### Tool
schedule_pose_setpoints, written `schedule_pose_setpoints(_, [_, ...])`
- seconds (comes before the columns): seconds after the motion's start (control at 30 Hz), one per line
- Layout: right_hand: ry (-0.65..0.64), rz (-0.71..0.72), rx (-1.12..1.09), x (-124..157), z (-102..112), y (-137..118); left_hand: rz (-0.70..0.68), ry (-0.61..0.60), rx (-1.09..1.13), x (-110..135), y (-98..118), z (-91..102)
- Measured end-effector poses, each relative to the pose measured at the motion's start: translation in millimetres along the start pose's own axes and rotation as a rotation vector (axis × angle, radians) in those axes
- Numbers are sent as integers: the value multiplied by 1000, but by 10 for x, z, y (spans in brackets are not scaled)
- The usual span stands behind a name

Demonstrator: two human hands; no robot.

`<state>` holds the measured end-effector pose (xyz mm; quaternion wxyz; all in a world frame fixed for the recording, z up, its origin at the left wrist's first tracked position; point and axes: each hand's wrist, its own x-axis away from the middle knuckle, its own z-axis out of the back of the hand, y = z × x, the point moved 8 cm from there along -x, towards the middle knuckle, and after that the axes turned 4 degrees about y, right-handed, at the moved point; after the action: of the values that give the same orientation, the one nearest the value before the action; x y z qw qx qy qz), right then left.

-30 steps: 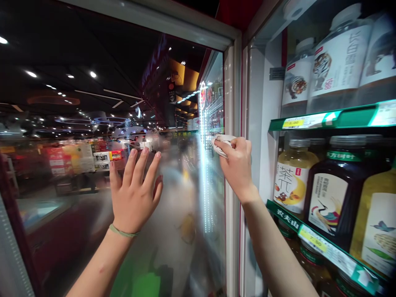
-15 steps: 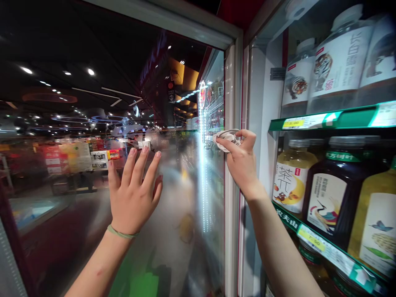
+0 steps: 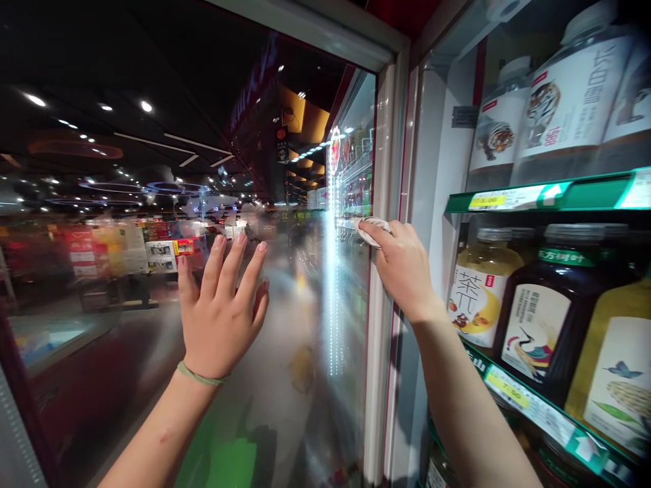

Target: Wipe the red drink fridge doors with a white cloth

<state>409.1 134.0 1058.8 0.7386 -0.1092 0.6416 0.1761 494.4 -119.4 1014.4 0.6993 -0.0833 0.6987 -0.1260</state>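
Note:
My left hand lies flat and open against the fogged glass door of a drinks fridge, fingers spread upward; a green band circles its wrist. My right hand is closed on a small white cloth, pressing it against the inner edge of the door by the pale frame. The glass reflects shop lights and a bright vertical light strip.
Open fridge shelves at the right hold large tea bottles below and white-labelled water bottles above. Green shelf rails with price tags run across. The door stands open to the left of the shelves.
My right hand with the cloth has slid slightly right and back along the door edge by the frame. The left hand has stayed flat on the glass.

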Motion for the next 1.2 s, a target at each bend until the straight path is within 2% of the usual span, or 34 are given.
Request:
schedule_pose_setpoints(0.4, [70,12,-33,16,-53,-105,-6,-21,-47,4,12,-2])
schedule_pose_setpoints(0.5, [9,-10,-29,57,-135,-84,-9,-23,-49,2,17,0])
schedule_pose_setpoints(0.67, [-137,-138,95,219,-235,-42,12,-34,-27,3,4,-4])
schedule_pose_setpoints(0.8, [-246,-120,164,255,-276,-134,8,-35,-26,4,7,-2])
schedule_pose_setpoints(0.93, [-265,-212,326,202,-219,-54,-2,-28,-34,2,11,7])
schedule_pose_setpoints(1.1, [-360,-124,313,181,-231,-139,3,-31,-32,0,4,8])
schedule_pose_setpoints(1.2, [-326,-219,362,168,-155,-82,5,-32,-21,5,-2,8])
